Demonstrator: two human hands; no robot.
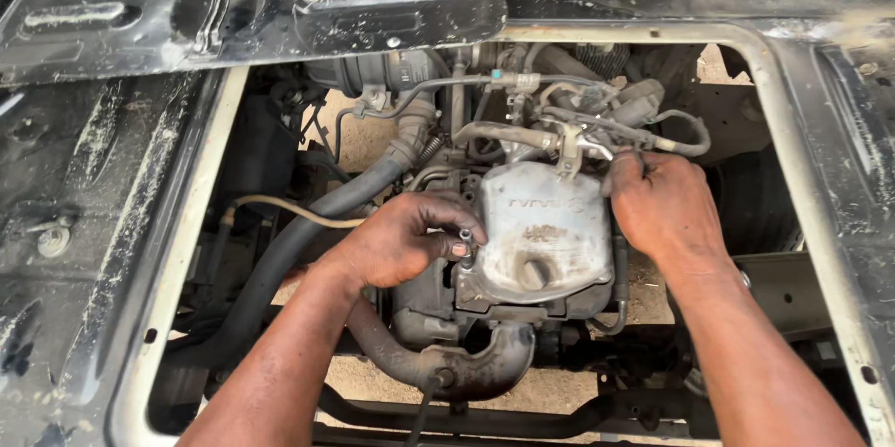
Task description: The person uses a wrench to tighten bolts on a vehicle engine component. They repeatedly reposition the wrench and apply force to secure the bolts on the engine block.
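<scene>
1. The left hand (396, 242) pinches a small dark upright metal fitting (464, 244) between thumb and fingertips, at the left edge of the engine cover.
2. The right hand (660, 205) is curled, its fingers closed on a thin grey metal pipe (597, 144) at the cover's upper right corner.
3. The dusty grey cast-metal engine cover (550, 233) lies between both hands, its long axis running away from the person; the left hand is nearer the fitting, which stands vertical.
4. A thick black rubber hose (308, 233) slants down to the left, and a rusty curved pipe (466, 368) sits below.
5. All of it sits low inside the cream-edged opening of the black painted sheet-metal floor (93, 177).
</scene>
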